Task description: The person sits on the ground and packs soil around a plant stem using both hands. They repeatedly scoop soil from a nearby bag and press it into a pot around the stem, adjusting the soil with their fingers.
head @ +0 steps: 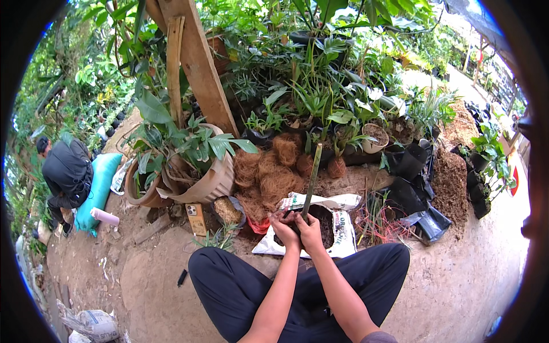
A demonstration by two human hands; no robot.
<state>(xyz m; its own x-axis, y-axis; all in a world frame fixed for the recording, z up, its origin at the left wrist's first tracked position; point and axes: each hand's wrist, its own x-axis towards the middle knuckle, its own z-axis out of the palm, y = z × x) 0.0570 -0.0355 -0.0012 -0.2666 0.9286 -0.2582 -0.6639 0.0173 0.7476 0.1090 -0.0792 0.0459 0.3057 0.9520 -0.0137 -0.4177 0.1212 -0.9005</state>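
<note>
A long green-brown plant stem [313, 180] stands nearly upright between my hands, over an opened white sack [345, 227] of dark soil. My left hand [286, 229] is cupped around the stem's lower end, with dark, soil-like material showing at its fingers. Against it, my right hand [309, 231] closes on the other side of the base, thumb along the stem. The very bottom of the stem is hidden by my palms. Just beyond the sack lies a heap of brown coconut fibre [274, 171]. A red plastic bag [259, 225] peeks out beside my left hand.
Black plastic grow bags [407, 193] and pink-red string [386, 225] lie to the right. On the left are a large planter [206, 184], a phone [196, 218] and a bag of husks [229, 210]. A person [66, 171] bends by a teal sack [98, 188].
</note>
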